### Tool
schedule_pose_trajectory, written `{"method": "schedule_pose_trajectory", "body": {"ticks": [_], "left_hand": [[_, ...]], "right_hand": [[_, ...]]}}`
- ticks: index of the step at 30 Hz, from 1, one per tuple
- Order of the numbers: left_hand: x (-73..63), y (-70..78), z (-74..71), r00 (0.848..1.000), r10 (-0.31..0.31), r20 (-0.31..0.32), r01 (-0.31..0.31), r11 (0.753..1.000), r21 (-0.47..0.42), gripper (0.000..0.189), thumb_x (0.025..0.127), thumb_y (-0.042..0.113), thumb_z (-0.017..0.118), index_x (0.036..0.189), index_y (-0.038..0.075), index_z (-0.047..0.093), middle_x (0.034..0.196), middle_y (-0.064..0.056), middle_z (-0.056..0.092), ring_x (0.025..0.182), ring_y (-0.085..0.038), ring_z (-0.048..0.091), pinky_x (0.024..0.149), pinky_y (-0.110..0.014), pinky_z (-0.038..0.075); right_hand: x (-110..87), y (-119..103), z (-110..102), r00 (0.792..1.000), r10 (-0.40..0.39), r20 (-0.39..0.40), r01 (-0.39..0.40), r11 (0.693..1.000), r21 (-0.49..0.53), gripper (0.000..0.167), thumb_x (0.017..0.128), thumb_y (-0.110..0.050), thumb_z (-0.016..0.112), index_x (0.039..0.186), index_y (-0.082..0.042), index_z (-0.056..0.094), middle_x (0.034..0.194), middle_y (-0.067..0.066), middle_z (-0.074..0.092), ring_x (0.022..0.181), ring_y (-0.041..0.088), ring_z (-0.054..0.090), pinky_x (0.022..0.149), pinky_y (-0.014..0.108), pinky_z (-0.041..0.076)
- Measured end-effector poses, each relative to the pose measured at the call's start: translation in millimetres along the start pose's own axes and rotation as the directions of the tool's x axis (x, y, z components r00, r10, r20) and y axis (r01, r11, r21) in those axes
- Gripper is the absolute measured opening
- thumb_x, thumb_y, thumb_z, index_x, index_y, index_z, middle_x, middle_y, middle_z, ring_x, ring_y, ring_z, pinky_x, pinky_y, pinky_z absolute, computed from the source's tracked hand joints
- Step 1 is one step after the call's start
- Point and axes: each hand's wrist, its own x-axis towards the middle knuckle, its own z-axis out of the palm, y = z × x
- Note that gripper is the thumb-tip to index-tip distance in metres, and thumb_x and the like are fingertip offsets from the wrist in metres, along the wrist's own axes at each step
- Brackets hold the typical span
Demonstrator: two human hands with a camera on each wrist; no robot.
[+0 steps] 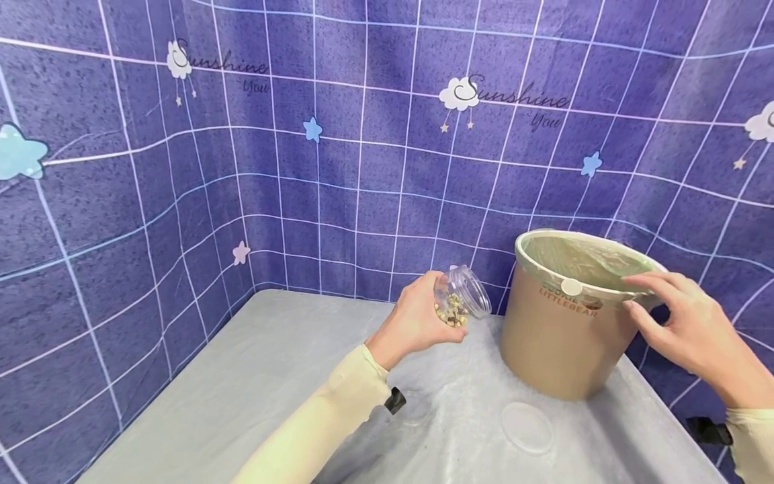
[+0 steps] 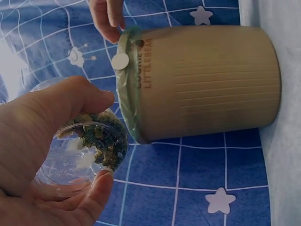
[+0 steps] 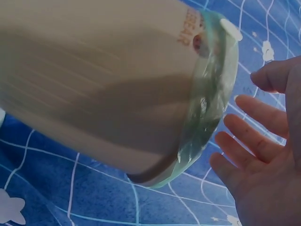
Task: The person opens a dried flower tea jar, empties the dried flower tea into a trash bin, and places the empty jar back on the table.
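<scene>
My left hand (image 1: 414,321) grips a clear plastic jar (image 1: 474,294) around its side. The jar is tilted, its uncapped mouth facing the bin, and small yellowish and dark dried pieces (image 1: 452,310) lie along its lower side. In the left wrist view, thumb and fingers wrap the jar (image 2: 61,165). A beige trash bin (image 1: 562,349) with a green liner bag (image 1: 547,255) folded over its rim stands upright to the right. Beside that rim is my right hand (image 1: 689,326), fingers loosely bent; the right wrist view shows its fingers (image 3: 256,141) apart with nothing held.
A clear round lid (image 1: 527,427) lies flat on the grey cloth-covered table (image 1: 290,376), in front of the bin. A fainter clear disc (image 1: 413,409) is by my left sleeve. Blue-purple gridded curtains (image 1: 338,168) enclose the table's back and sides.
</scene>
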Motion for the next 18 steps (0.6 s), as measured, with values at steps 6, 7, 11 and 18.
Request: {"method": "schedule_pose_trajectory", "body": {"ticks": [6, 7, 11, 18], "left_hand": [[4.0, 6.1, -2.3, 1.0, 0.003, -0.012, -0.003, 1.0, -0.006, 0.082, 0.06, 0.033, 0.096, 0.13, 0.014, 0.058, 0.107, 0.003, 0.065, 0.095, -0.013, 0.062, 0.08, -0.026, 0.053], [4.3, 6.4, -2.4, 1.0, 0.005, -0.013, -0.006, 1.0, -0.01, 0.082, 0.06, 0.033, 0.096, 0.13, 0.015, 0.058, 0.107, 0.004, 0.065, 0.095, -0.013, 0.062, 0.08, -0.026, 0.053], [4.9, 6.7, -2.3, 1.0, 0.008, -0.011, -0.009, 1.0, -0.018, 0.083, 0.06, 0.032, 0.096, 0.131, 0.013, 0.057, 0.109, 0.003, 0.065, 0.096, -0.013, 0.062, 0.082, -0.026, 0.053], [6.4, 7.2, -0.7, 1.0, -0.002, 0.0, 0.002, 1.0, -0.022, 0.086, 0.06, 0.032, 0.096, 0.133, 0.012, 0.057, 0.112, 0.003, 0.065, 0.098, -0.014, 0.062, 0.084, -0.028, 0.053]], "right_hand": [[3.3, 8.4, 2.5, 0.997, -0.065, 0.04, 0.066, 0.998, -0.013, 0.031, 0.082, 0.005, 0.077, 0.11, -0.009, 0.075, 0.103, 0.006, 0.068, 0.085, 0.01, 0.05, 0.082, 0.014, 0.035], [4.2, 9.2, 2.8, 0.996, -0.082, 0.042, 0.082, 0.996, -0.015, 0.031, 0.081, 0.007, 0.077, 0.108, -0.009, 0.075, 0.1, 0.003, 0.067, 0.078, 0.004, 0.046, 0.075, 0.016, 0.035], [6.6, 11.9, 3.7, 0.99, -0.136, 0.039, 0.136, 0.991, -0.003, 0.035, 0.077, 0.012, 0.077, 0.105, -0.008, 0.075, 0.094, -0.002, 0.065, 0.07, -0.005, 0.038, 0.065, 0.02, 0.035], [6.0, 20.3, 10.4, 0.986, -0.169, 0.008, 0.169, 0.986, -0.013, 0.024, 0.082, 0.004, 0.077, 0.103, -0.007, 0.077, 0.091, 0.002, 0.07, 0.081, -0.011, 0.045, 0.072, 0.023, 0.04]]}}
